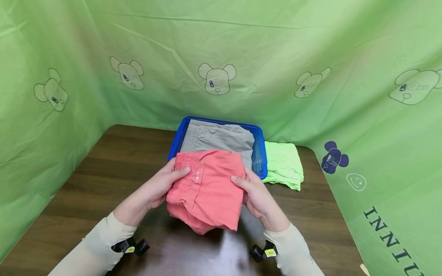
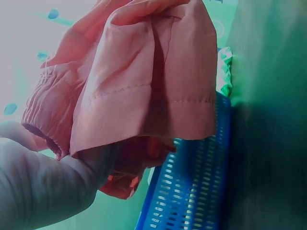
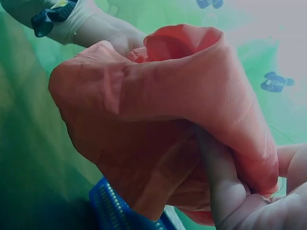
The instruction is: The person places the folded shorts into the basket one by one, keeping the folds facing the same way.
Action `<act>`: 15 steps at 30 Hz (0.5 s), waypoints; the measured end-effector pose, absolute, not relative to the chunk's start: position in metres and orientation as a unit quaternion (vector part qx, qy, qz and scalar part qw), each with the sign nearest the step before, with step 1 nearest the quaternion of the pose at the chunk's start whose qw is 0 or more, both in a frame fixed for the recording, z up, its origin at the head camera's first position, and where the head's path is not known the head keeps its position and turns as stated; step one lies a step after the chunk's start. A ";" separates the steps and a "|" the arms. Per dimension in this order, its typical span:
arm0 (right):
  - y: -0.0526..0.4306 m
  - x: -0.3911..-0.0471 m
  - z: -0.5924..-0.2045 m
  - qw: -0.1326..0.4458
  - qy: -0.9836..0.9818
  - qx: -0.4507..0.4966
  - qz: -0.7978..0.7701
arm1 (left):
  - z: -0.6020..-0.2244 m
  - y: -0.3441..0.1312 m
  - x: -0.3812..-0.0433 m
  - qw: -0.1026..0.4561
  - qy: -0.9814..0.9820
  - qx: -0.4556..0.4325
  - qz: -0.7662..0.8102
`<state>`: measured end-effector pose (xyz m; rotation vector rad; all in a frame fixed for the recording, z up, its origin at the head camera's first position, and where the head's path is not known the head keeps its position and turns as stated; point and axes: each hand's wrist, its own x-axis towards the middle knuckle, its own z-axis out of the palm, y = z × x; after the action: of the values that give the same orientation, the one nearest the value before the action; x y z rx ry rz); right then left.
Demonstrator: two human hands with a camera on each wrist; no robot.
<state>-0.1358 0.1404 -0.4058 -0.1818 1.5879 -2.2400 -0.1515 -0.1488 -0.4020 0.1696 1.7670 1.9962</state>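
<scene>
Folded coral-pink shorts (image 1: 210,191) with an elastic waistband are held up above the table, in front of the basket. The left hand (image 1: 169,180) grips them at the waistband side, thumb on top and fingers underneath. On the opposite side the right hand (image 1: 257,193) holds the edge, its thumb also on top. In the left wrist view, a stitched hem of the shorts (image 2: 144,96) hangs over the left hand. The right wrist view shows the right hand's fingers (image 3: 218,172) tucked under the cloth. Behind, a blue basket (image 1: 264,165) contains a folded grey garment (image 1: 221,136).
A folded neon-green garment (image 1: 284,165) lies on the table right of the basket. The brown wooden table (image 1: 100,184) is bordered by green printed curtain walls (image 1: 165,46) at the back and both sides.
</scene>
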 end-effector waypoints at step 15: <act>0.146 -0.171 -0.389 0.168 0.583 -0.068 -0.792 | -0.388 -0.141 -0.190 0.208 0.664 0.066 0.716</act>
<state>-0.1705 0.1464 -0.3894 -0.1944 1.6580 -2.2527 -0.1904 -0.1413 -0.3879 0.1847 1.8471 1.9922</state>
